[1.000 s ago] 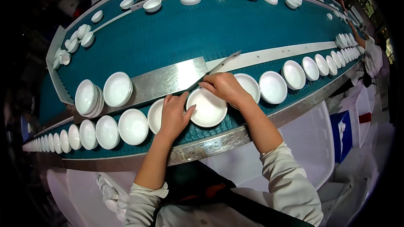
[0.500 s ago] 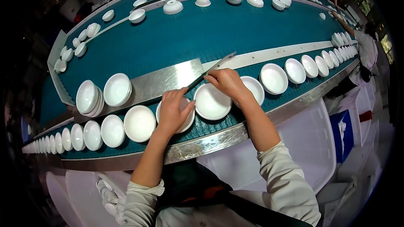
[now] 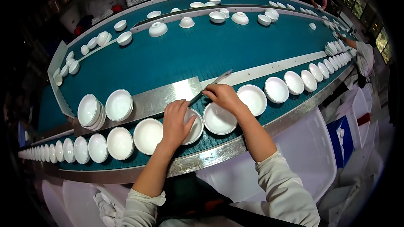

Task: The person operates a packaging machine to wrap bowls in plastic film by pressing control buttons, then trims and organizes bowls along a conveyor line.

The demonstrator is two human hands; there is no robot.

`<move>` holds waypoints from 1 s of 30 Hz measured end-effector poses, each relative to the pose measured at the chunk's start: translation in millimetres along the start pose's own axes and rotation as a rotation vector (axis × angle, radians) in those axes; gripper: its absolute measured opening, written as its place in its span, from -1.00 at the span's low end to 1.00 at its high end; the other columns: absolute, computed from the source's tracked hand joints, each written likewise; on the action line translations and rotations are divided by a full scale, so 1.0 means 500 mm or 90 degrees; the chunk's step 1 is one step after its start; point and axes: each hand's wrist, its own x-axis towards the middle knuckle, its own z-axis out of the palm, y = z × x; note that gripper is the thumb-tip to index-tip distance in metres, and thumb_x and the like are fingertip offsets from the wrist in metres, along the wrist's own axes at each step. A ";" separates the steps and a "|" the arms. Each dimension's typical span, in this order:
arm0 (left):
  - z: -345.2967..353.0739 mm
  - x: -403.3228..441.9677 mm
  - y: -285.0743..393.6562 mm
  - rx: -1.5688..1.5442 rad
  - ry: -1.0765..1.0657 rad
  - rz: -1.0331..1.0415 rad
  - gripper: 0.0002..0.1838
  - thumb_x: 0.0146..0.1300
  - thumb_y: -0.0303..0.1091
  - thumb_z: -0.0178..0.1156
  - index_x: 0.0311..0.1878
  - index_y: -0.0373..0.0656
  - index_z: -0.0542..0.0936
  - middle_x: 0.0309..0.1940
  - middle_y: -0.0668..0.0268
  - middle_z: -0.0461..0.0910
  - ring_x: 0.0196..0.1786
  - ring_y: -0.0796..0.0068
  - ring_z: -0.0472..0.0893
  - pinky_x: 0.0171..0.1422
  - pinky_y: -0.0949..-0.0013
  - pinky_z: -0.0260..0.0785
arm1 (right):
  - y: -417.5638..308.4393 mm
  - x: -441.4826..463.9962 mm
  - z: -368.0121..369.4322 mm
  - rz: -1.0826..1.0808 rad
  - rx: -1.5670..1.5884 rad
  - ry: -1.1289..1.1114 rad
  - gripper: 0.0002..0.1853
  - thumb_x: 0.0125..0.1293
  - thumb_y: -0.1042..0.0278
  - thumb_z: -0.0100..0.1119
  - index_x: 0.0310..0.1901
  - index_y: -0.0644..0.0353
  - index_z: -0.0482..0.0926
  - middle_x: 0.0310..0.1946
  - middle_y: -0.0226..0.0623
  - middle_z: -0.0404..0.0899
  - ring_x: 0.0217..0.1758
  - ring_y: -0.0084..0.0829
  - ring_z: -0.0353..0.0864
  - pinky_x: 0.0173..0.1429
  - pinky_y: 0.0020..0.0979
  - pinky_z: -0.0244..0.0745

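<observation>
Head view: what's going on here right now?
A person's right hand holds a thin strip beside white bowls lined along a belt. The left hand is by the strip's lower end, over one bowl; whether it grips is unclear. More bowls sit on the metal sheet.

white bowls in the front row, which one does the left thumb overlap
The white bowl just right of the left hand in the picture, partly hidden by it; no other bowl has that thumb across it.
</observation>
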 end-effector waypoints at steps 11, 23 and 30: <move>0.094 0.028 0.053 0.038 -0.144 -0.117 -0.56 0.00 -0.56 0.10 0.04 -0.27 0.42 -0.42 0.08 0.50 -0.23 0.11 0.47 0.16 0.13 0.20 | 0.095 -0.011 -0.100 0.009 -0.039 0.041 -0.77 0.23 0.20 0.06 -0.33 0.16 0.60 -0.48 -0.15 0.60 -0.39 -0.12 0.58 -0.30 -0.20 0.45; 0.160 0.111 0.153 -0.053 -0.036 -0.030 -0.56 0.06 -0.28 0.26 -0.01 -0.27 0.46 -0.26 0.07 0.54 -0.16 0.11 0.48 0.11 0.16 0.21 | 0.175 -0.035 -0.179 0.073 -0.001 -0.059 -0.71 0.21 0.15 0.07 -0.33 0.23 0.62 -0.46 -0.06 0.60 -0.36 -0.08 0.59 -0.23 -0.18 0.46; 0.215 0.134 0.188 0.029 -0.183 -0.168 -0.55 0.07 -0.42 0.14 0.07 -0.28 0.39 -0.47 0.07 0.51 -0.26 0.12 0.49 0.10 0.17 0.22 | 0.236 -0.033 -0.253 0.081 -0.055 0.036 -0.74 0.23 0.18 0.07 -0.31 0.21 0.60 -0.43 -0.08 0.60 -0.35 -0.07 0.58 -0.24 -0.19 0.46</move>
